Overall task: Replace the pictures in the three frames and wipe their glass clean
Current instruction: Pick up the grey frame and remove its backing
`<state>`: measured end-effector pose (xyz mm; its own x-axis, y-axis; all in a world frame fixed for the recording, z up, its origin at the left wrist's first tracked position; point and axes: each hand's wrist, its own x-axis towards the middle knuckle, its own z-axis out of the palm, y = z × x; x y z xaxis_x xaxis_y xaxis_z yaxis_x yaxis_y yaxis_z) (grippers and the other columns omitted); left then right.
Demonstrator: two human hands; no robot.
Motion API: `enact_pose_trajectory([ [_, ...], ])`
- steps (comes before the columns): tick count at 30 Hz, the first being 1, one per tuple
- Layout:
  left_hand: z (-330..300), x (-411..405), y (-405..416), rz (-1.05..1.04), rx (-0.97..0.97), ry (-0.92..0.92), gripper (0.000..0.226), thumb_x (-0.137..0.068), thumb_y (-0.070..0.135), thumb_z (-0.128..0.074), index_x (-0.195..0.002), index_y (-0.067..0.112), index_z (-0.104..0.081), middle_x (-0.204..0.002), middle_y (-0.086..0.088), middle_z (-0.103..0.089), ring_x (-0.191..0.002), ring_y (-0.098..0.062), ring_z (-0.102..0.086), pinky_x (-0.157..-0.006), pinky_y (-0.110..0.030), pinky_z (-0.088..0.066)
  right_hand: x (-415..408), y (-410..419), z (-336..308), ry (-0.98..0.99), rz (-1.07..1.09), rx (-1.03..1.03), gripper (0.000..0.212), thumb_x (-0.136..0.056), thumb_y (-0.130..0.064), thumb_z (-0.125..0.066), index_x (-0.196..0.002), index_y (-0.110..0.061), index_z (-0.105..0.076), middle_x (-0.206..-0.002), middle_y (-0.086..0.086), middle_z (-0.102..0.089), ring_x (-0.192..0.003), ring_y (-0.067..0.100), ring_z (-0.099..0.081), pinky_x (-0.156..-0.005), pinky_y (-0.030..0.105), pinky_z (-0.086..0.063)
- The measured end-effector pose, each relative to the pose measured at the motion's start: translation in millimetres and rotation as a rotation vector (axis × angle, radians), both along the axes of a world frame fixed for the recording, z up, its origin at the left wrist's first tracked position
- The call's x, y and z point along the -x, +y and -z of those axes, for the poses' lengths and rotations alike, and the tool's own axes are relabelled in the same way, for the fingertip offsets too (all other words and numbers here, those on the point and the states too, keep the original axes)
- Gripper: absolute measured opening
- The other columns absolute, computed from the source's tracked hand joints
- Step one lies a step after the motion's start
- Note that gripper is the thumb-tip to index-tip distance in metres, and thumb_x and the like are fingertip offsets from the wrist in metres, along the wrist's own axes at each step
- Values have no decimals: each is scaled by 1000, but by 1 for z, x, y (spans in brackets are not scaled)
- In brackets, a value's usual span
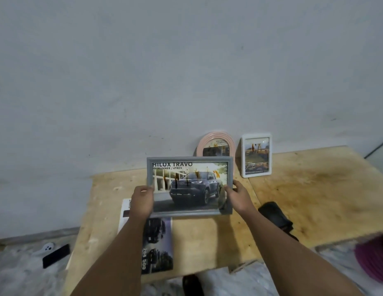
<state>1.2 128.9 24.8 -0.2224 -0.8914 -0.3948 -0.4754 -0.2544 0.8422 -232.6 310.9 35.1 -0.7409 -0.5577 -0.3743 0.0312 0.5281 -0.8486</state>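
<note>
Grey frame (189,186) held up in both hands above the wooden tabletop (314,189).

Left hand (143,199) gripping the frame's left edge, fingers (146,190) curled round it; right hand (237,195) gripping the right edge, thumb on the front. Brown and orange smears on the glass over a truck picture. Behind, against the wall: arched pink frame (216,144) and white frame (256,154), upright, side by side. Flat on the tabletop under the left forearm: printed sheets (158,242). Near the right wrist: dark cloth (274,214).
</note>
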Motion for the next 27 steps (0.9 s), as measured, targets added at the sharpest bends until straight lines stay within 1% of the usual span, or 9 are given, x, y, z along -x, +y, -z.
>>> enact_pose_trajectory([
  [2, -3, 1, 17, 50, 5, 0, 25, -106, 23, -51, -126, 9, -57, -116, -7, -60, -99, -22, -58, -82, -36, -45, 0, 23, -6, 26, 35, -14, 46, -106, -30, -51, -148, -14, -44, -122, 1, -59, -94, 17, -60, -79, 33, -51],
  [7, -12, 6, 51, 159, 24, 33, 13, -107, 13, -50, -112, 18, -61, -92, 11, -58, -91, -13, -55, -92, -35, -43, 11, 66, -6, -91, 139, -28, 39, -105, -36, -53, -137, -15, -53, -125, 10, -64, -107, 31, -63, -98, 54, -53],
  [9, -13, 9, 59, 180, 13, 46, 9, -106, 13, -51, -104, 12, -59, -95, 6, -61, -91, -14, -57, -85, -31, -41, 15, 77, -1, -170, 159, -39, 34, -105, -37, -52, -131, -16, -55, -117, 10, -66, -103, 31, -65, -93, 53, -56],
  [13, -9, 20, 67, 211, -7, 30, 21, -107, 19, -47, -122, 12, -60, -110, -11, -66, -97, -27, -63, -74, -36, -48, 20, 90, 2, -248, 169, -50, 22, -106, -31, -50, -121, -16, -57, -107, 13, -66, -96, 32, -64, -74, 42, -56],
  [16, -3, 33, 70, 199, -87, 25, 34, -108, 32, -48, -134, 13, -58, -116, -13, -68, -104, -35, -67, -93, -53, -57, 35, 95, 13, -270, 173, -62, 26, -105, -30, -51, -121, -14, -63, -111, 15, -67, -101, 33, -64, -86, 49, -58],
  [19, 13, 51, 70, 179, -176, 44, 54, -98, 62, -56, -126, 16, -66, -119, -16, -71, -107, -37, -70, -96, -52, -57, 55, 97, 19, -185, 151, -103, 27, -104, -42, -51, -111, -18, -61, -113, 6, -62, -105, 27, -58, -101, 47, -50],
  [22, -1, 72, 85, 173, -120, 27, 47, -101, 61, -51, -102, 18, -68, -102, -12, -72, -97, -29, -69, -94, -47, -57, 78, 99, 25, -196, 146, -116, 45, -98, -59, -55, -107, -17, -65, -105, 6, -65, -99, 29, -61, -88, 42, -52],
  [25, -3, 87, 98, 201, -3, 0, 57, -103, 64, -39, -100, 14, -66, -95, -12, -68, -93, -31, -68, -84, -44, -59, 98, 105, 30, -301, 104, -106, 55, -87, -72, -59, -96, -18, -69, -80, 7, -63, -66, 24, -58, -63, 35, -47],
  [27, -2, 93, 102, 184, 19, 12, 63, -100, 70, -37, -94, 15, -69, -90, -10, -68, -91, -30, -69, -75, -36, -55, 110, 106, 31, -299, 99, -118, 63, -81, -81, -57, -85, -19, -68, -79, 10, -64, -65, 26, -59, -62, 37, -47],
])
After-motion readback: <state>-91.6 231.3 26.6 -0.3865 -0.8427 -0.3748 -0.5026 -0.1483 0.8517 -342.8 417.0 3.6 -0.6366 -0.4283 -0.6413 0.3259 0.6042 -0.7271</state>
